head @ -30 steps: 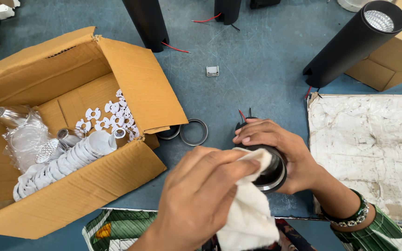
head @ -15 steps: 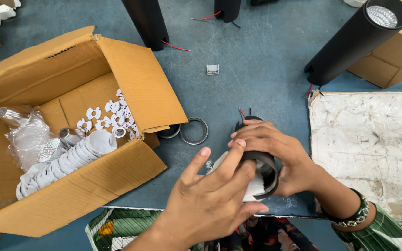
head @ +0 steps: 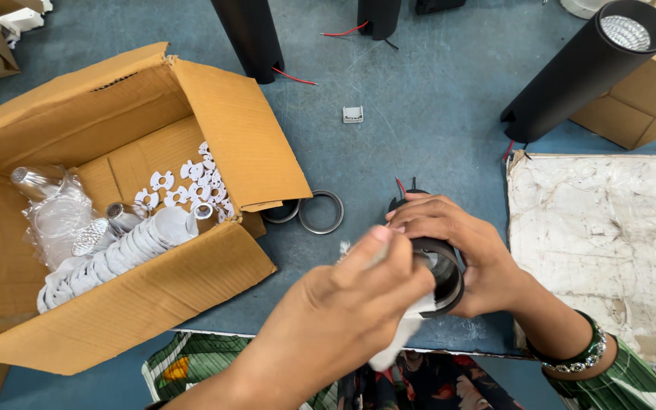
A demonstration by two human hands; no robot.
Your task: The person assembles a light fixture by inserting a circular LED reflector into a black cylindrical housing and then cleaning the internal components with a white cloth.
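I see the short black lamp housing (head: 440,275) held just above the near edge of the desk (head: 419,144), open mouth toward me. It looks rigid and fairly light, with a smooth rim that could slip; the barrel seems the safest hold. My right hand (head: 461,247) wraps around it. My left hand (head: 351,307) pinches a soft white cloth (head: 400,342) at the mouth. An open cardboard box (head: 214,144) sits to the left.
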